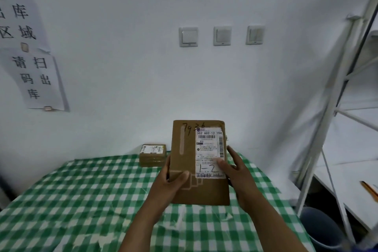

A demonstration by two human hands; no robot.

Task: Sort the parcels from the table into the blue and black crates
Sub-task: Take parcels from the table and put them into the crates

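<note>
we hold the cardboard parcel (199, 161) upright above the checked table (81, 200), long axis vertical, label facing us. left hand (173, 182) and right hand (235, 170) pinch its opposite edges, thumbs in front. no crate shows.

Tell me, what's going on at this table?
A person is holding a flat brown parcel up with both hands, above a table covered in green checked cloth. The left hand grips its left edge and the right hand grips its right edge, thumb on the shipping label, which faces the camera with "1-2" handwritten on it. A smaller parcel lies on the table by the wall, not yet sorted.
</note>
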